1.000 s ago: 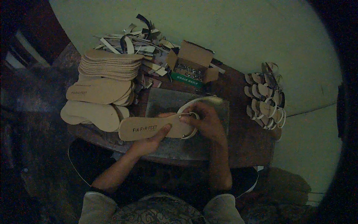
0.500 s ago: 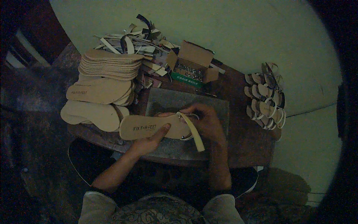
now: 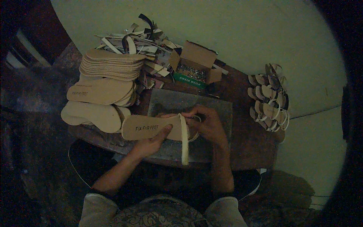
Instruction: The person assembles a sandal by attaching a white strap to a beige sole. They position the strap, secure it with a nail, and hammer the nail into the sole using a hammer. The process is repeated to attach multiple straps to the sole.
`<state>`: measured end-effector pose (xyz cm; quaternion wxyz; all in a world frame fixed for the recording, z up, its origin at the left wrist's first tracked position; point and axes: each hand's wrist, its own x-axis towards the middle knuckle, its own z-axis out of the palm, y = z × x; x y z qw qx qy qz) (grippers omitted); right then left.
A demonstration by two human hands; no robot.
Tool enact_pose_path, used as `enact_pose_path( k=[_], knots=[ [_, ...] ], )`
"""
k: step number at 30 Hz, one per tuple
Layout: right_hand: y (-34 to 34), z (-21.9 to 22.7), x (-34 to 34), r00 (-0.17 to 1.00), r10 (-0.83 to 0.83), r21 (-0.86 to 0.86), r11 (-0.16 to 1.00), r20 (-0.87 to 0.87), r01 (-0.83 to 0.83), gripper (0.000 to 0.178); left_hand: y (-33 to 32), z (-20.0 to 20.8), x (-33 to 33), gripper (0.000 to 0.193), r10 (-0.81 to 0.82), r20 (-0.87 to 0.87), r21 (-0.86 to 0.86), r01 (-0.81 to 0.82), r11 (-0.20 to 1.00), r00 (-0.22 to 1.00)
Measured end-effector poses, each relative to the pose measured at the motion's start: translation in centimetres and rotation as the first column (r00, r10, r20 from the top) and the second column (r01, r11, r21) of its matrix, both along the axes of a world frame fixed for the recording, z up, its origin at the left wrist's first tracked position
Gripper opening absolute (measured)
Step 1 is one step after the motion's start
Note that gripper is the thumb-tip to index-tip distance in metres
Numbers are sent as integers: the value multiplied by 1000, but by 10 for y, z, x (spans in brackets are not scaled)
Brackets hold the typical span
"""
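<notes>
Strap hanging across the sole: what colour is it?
The strap is pale cream, clearest in the head view.

Open brown cardboard box w/ green front (image 3: 198, 55) on dark brown wooden bench (image 3: 249, 151), shiny metal bits (image 3: 192, 73) inside. Messy b/w strip scraps (image 3: 130, 43) L of it, pale green wall (image 3: 249, 30) behind.

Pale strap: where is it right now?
In the head view, just below centre, the pale strap crosses the tan sole, between the left hand and the right hand.
</notes>
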<state>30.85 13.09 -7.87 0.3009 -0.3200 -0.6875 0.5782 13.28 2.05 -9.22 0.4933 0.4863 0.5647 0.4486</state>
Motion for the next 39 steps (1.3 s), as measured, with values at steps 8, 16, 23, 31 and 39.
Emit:
enact_pose_path(
  k=[8, 16, 23, 31, 39],
  knots=[
    [3, -9, 1, 995, -16, 132, 991, 98, 3, 13, 0, -1, 0, 36, 17, -11, 36, -17, 999, 1000],
    [0, -8, 0, 997, -19, 46, 999, 72, 15, 13, 1, -1, 0, 27, 39, 120, 92, -50, 995, 992],
    [3, -12, 0, 992, -16, 87, 996, 124, 5, 16, -5, -9, 1, 28, 70, 46, -22, -69, 997, 997],
    [-4, 6, -5, 970, -55, -39, 997, 239, 66, 18, -4, -10, 0, 36, -3, 59, -24, 4, 1000, 998],
    [2, -3, -1, 997, 28, -50, 998, 72, -24, 17, 1, 1, 1, 40, -28, 115, 16, 26, 1000, 993]
  ],
)
